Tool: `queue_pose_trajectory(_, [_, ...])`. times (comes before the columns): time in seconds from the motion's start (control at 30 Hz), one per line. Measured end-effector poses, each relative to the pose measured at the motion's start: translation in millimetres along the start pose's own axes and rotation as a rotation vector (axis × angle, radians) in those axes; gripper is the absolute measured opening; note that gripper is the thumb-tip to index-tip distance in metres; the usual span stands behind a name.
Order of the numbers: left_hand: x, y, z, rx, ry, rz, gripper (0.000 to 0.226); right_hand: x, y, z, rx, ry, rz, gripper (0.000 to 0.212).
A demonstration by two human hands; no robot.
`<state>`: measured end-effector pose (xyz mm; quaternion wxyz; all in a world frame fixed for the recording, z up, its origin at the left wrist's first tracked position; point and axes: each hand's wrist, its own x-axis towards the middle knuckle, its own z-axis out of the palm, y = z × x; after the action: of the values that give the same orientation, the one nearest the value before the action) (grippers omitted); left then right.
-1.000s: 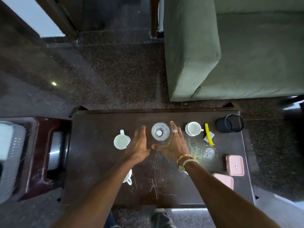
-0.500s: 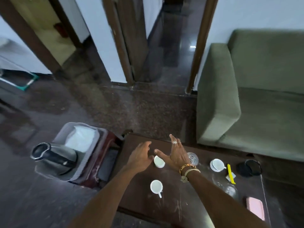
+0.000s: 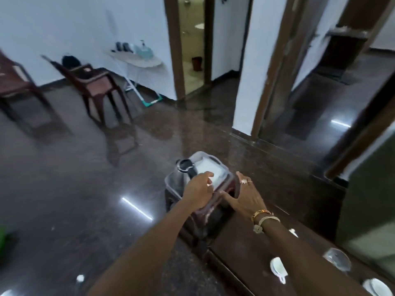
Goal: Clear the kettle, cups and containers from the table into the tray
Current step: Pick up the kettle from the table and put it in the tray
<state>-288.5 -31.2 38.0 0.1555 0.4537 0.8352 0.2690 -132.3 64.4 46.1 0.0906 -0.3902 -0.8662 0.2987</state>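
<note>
Placing step in hand, by my read: left hand (image 3: pixel 198 190) hovers over the grey tray (image 3: pixel 169 183), fingers curled round a small white thing, most likely a held cup (image 3: pixel 210 180); blur hides the exact pinch. Right hand (image 3: pixel 245 198) is just at 3 o'clock of it, fingers spread, holding nothing, palm down by the tray's near right corner; whether it touches the tray I cannot tell. The tray sits on a dark red stand (image 3: pixel 213 214) off the far end of the table (image 3: pixel 241 259), at 12 o'clock from the person. The kettle (image 3: pixel 185 167) is already in the tray on its 10 o'clock side, pose unclear, with a white cloth (image 3: pixel 206 167) at 1 o'clock beyond the fingers. Left on the table at 4 to 5 o'clock of the view: a white cup (image 3: pixel 277 267), a clear glass (image 3: pixel 336 258), a second white cup (image 3: pixel 376 286) at the bottom edge. Containers are out of view. Task looks early to middle: kettle in, one cup going in, more to fetch. Next move calls for lowering the cup upright onto free tray floor beside the kettle, releasing gently, then turning back toward 5 o'clock for the nearest cup. Risk: bumping the kettle handle.
</note>
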Motion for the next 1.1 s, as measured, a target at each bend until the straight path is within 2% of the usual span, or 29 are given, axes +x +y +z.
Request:
queue_pose_trajectory(0.2, [-8.6, -53.6, -55.4, -0.012, 0.115, -0.107, 0.029, 25.6, -74.1, 36.9, 0.029, -0.031, -0.120, 0.100])
queue_pose_trajectory(0.3, [-17.3, -91.8, -53.0, -0.030, 0.080, -0.143, 0.021, 33.9, -87.5, 65.0, 0.013, -0.087, -0.137, 0.096])
queue_pose_trajectory(0.53, [-2.0, -159.2, -49.0, -0.008, 0.008, -0.300, 0.040, 73.0, -80.4, 111.6, 0.034, -0.215, -0.103, 0.090])
queue_pose_trajectory(0.77, [62.5, -168.7, -53.1, -0.075, 0.077, -0.339, 0.042, 148.9, -81.4, 108.7, 0.105, -0.171, -0.067, 0.076])
queue_pose_trajectory(0.9, [95.0, -169.7, -46.8, -0.090, 0.056, -0.322, 0.045, 181.1, -79.7, 111.5, 0.124, -0.155, -0.021, 0.092])
queue_pose_trajectory(1.1, [121.2, -198.9, -14.9, -0.152, -0.055, -0.353, 0.048, 200.2, -65.3, 141.3, 0.125, -0.188, 0.100, 0.092])
